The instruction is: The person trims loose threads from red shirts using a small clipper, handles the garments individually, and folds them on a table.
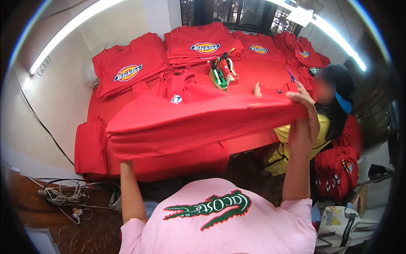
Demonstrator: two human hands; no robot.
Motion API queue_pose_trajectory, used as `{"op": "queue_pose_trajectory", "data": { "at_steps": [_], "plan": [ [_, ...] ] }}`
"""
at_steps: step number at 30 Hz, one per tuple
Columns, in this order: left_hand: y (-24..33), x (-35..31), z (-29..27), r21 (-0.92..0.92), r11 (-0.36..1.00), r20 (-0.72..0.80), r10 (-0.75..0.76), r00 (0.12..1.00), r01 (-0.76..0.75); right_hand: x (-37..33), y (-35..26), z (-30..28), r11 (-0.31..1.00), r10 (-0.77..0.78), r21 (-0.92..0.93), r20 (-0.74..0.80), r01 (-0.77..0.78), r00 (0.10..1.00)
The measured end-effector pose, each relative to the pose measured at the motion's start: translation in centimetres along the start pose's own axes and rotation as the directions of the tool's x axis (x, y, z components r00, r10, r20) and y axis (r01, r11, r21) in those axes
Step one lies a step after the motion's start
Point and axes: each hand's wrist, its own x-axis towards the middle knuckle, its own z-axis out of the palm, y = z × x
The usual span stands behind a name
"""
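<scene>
A red T-shirt [203,118] is stretched across in front of me, raised over the near side of the table. My right hand [308,110] grips its right end, thumb laid over the cloth. At the left end my forearm [132,190] goes up behind the fabric. The cloth hides my left hand, so its fingers do not show. Just beyond the raised shirt, another red garment [176,82] lies rumpled on the table. A folded red pile [91,148] sits by the left end.
Stacks of red printed shirts [127,67] line the back of the red table [253,72]. A green tape dispenser [218,79] stands mid-table. A person in yellow [323,127] sits at the right, hand [257,89] near a shirt. Coiled cables [67,195] lie lower left.
</scene>
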Motion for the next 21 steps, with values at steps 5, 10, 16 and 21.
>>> {"op": "queue_pose_trajectory", "data": {
  "at_steps": [5,10,16,21],
  "plan": [
    [2.2,-1.4,-7.5,0.224,0.964,0.1,0.124,0.987,-0.144,-2.7,0.4,-4.6,0.957,0.14,-0.252,-0.022,-0.141,0.99],
    [9.4,-0.7,-17.1,0.406,0.879,0.108,0.226,0.968,-0.251,0.6,-0.2,-6.5,0.994,-0.052,-0.105,-0.252,0.026,0.966],
    [23.1,2.1,-27.0,0.694,0.707,0.177,0.02,0.984,-0.139,9.2,-4.4,-10.0,0.944,-0.297,-0.254,-0.371,0.212,0.88],
    [28.5,3.4,-30.3,0.84,0.492,0.309,-0.09,0.947,-0.227,18.0,-4.0,-12.9,0.99,-0.098,-0.114,-0.13,0.084,0.987]
  ]
}}
